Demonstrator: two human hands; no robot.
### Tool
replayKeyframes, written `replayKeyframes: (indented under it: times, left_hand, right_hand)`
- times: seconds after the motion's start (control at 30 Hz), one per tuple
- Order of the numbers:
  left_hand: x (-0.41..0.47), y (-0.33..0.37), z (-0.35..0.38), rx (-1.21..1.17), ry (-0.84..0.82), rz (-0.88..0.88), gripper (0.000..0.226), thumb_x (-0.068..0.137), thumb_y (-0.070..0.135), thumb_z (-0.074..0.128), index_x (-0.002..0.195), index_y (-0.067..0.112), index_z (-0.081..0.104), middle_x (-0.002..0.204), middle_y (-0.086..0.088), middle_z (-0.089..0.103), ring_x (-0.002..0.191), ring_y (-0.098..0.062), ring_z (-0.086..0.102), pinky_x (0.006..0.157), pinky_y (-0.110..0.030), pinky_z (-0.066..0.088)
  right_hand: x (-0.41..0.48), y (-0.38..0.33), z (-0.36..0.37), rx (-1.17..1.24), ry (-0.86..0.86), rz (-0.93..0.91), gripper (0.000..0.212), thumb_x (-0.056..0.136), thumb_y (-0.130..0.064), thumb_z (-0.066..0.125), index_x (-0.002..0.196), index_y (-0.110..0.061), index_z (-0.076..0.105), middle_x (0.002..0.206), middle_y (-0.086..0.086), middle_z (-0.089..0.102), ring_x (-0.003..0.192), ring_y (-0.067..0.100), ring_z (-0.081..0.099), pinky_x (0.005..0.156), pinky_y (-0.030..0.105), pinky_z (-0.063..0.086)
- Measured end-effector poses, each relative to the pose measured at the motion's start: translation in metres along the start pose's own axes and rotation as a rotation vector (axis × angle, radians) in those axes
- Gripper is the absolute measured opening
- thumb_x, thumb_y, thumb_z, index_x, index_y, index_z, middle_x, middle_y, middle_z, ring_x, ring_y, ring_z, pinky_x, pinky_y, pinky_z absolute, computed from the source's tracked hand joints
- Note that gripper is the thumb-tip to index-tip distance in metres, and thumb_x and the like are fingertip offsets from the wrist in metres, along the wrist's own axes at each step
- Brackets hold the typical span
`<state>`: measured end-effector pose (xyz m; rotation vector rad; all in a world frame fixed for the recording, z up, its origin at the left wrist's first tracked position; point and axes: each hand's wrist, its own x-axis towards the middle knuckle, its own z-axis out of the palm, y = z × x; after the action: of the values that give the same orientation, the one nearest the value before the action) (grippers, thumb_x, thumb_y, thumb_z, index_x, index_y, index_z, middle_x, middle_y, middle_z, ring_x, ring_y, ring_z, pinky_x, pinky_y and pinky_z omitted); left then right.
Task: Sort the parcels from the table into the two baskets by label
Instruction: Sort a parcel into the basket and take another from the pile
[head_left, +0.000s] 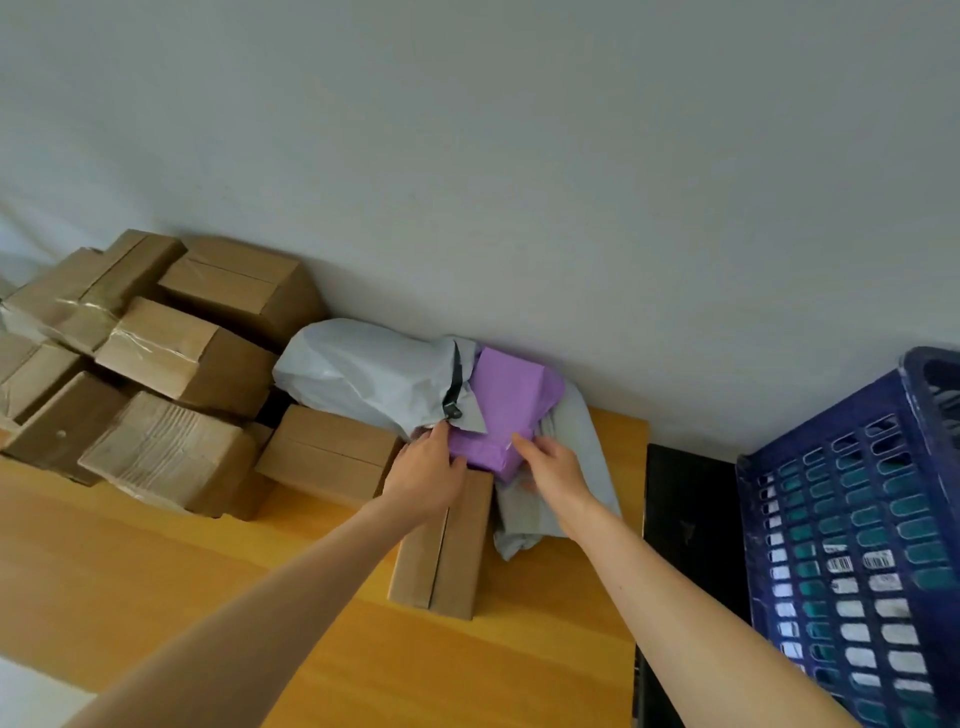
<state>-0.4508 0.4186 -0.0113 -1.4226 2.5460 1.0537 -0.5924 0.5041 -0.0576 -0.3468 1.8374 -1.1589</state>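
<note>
My left hand (428, 467) curls round the near left corner of the purple parcel (506, 400), and my right hand (553, 467) pinches its near right edge. The parcel lies on the heap by the wall, tucked partly under a grey mailer (363, 371). I judge this the pick-up. Next I must slide it free, find its label, and choose a basket (852, 519).

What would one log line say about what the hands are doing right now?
stage: grasp | left hand: holds purple parcel | right hand: holds it too | parcel: resting on grey mailer bag | blue basket: at right
</note>
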Motion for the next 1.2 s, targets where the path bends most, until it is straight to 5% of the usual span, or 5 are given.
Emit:
replayKeyframes:
  times: [0.17,0.53,0.83,1.1,1.2]
  left_hand:
    - [0.005,0.007,0.003,-0.050,-0.002,-0.029,0.036,0.096,0.016,0.049,0.130,0.007,0.044,0.120,-0.012,0.054,0.093,-0.023,0.055,0.073,-0.029,0.040]
    - [-0.006,0.028,0.003,-0.336,0.026,0.050,0.053,0.095,0.022,0.058,0.144,0.013,0.040,0.134,-0.004,0.055,0.118,-0.020,0.056,0.092,-0.027,0.046]
    - [-0.026,0.055,-0.031,-0.486,0.032,0.132,0.058,0.097,0.033,0.054,0.149,0.020,0.033,0.140,-0.003,0.049,0.125,-0.022,0.049,0.105,-0.036,0.041]
    - [-0.057,0.055,-0.077,-0.557,-0.011,0.287,0.061,0.093,0.037,0.061,0.147,0.021,0.039,0.142,-0.004,0.048,0.126,-0.020,0.049,0.104,-0.030,0.039]
    - [-0.077,0.043,-0.095,-0.712,-0.073,0.271,0.061,0.092,0.033,0.064,0.146,0.018,0.040,0.116,0.001,0.059,0.105,-0.016,0.058,0.097,-0.029,0.046]
  right_hand:
    - [0.003,0.003,0.005,0.086,0.032,0.027,0.020,0.089,-0.029,0.068,0.102,-0.015,0.067,0.104,0.006,0.070,0.101,0.025,0.065,0.095,0.045,0.052]
    - [-0.024,-0.015,-0.012,0.210,0.187,-0.091,0.018,0.089,-0.018,0.067,0.103,-0.018,0.057,0.109,0.008,0.064,0.100,0.022,0.063,0.086,0.034,0.054]
    - [-0.083,-0.060,-0.010,0.108,0.399,-0.329,0.024,0.085,-0.017,0.071,0.106,-0.008,0.062,0.099,0.006,0.066,0.084,0.011,0.062,0.055,0.008,0.044]
    - [-0.135,-0.081,0.030,-0.086,0.610,-0.566,0.032,0.079,-0.033,0.076,0.098,-0.019,0.055,0.098,-0.002,0.061,0.089,0.014,0.062,0.066,0.019,0.051]
    - [-0.158,-0.086,0.060,-0.104,0.742,-0.683,0.050,0.076,-0.033,0.080,0.112,-0.022,0.047,0.108,-0.005,0.055,0.096,0.010,0.058,0.069,0.013,0.049]
